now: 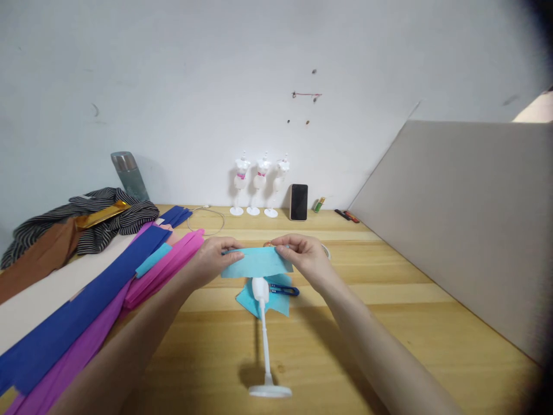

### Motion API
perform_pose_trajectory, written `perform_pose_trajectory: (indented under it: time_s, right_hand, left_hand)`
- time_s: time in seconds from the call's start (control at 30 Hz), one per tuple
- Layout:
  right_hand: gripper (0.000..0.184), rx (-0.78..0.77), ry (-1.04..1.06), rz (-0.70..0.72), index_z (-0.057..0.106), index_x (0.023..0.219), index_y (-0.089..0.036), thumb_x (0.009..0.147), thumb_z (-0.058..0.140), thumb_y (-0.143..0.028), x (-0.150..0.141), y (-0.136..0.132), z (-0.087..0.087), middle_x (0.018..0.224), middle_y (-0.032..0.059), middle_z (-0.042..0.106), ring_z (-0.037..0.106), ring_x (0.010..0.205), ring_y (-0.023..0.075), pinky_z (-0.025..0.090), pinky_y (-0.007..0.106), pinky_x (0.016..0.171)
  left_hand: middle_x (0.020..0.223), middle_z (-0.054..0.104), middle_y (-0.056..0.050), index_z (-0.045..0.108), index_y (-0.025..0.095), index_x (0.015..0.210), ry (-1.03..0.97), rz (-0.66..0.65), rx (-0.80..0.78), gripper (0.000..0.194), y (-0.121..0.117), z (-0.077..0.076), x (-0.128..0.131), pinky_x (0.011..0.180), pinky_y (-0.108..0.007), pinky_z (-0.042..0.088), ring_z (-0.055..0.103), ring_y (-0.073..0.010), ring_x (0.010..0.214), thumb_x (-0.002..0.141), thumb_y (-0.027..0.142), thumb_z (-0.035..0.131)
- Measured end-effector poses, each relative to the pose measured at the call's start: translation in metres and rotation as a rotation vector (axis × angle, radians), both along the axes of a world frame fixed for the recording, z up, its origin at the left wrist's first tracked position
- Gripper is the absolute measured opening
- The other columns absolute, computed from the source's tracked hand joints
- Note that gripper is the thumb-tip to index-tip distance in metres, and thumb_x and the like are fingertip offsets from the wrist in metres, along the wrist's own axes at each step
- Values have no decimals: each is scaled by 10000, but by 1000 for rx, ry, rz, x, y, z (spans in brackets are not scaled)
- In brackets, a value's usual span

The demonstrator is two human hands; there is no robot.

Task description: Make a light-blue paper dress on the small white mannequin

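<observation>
Blue strip (258,263): ends pinched thumb-to-finger by left hand (218,257) and right hand (306,257). White mannequin (260,289): partly hidden behind it.

Turquoise and white amid brights and stripes

The paper strip (257,264) is light turquoise, matching the scrap (279,304); the near mannequin (265,340) is plain white. A dark blue tool (291,290) shows against the scrap. The far mannequins (259,182) are white, two banded in pink. Leftward, long sheets (86,305) run brown, cream, royal blue, purple and hot pink. The cloth (138,218) is black with pale stripes, the foil (103,215) gold, the flask (134,183) grey-green with a silver cap, the tabletop (194,357) yellowish, banded wood.
</observation>
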State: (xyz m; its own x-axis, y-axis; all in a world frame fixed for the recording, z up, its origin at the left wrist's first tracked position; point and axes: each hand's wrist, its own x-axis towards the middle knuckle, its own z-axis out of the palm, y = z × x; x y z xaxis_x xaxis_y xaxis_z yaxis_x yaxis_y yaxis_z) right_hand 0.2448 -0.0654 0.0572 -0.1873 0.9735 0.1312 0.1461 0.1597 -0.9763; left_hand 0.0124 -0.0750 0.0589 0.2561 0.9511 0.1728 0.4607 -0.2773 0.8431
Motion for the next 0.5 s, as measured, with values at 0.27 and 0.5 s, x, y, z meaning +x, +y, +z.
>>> perform_pose_trajectory:
  time_s: [0.27, 0.5]
  right_hand:
    - [294, 350, -165, -106, 748, 940, -169, 761, 627, -368, 7, 4, -2, 846, 84, 766, 689, 701, 206, 533, 300, 587]
    - [262, 552, -360, -157, 755, 940, -193, 820, 566, -329, 12, 4, 1, 865, 78, 772, 694, 682, 207, 540, 322, 623]
  left_hand:
    - [857, 722, -58, 715, 148, 859, -326, 76, -132, 347, 0, 10, -3, 718, -298, 487, 639, -187, 772, 575, 348, 708]
    - [750, 674, -30, 695, 148, 805, -391, 140, -141, 345, 3, 6, -4, 652, -280, 458, 600, -158, 685, 521, 338, 740]
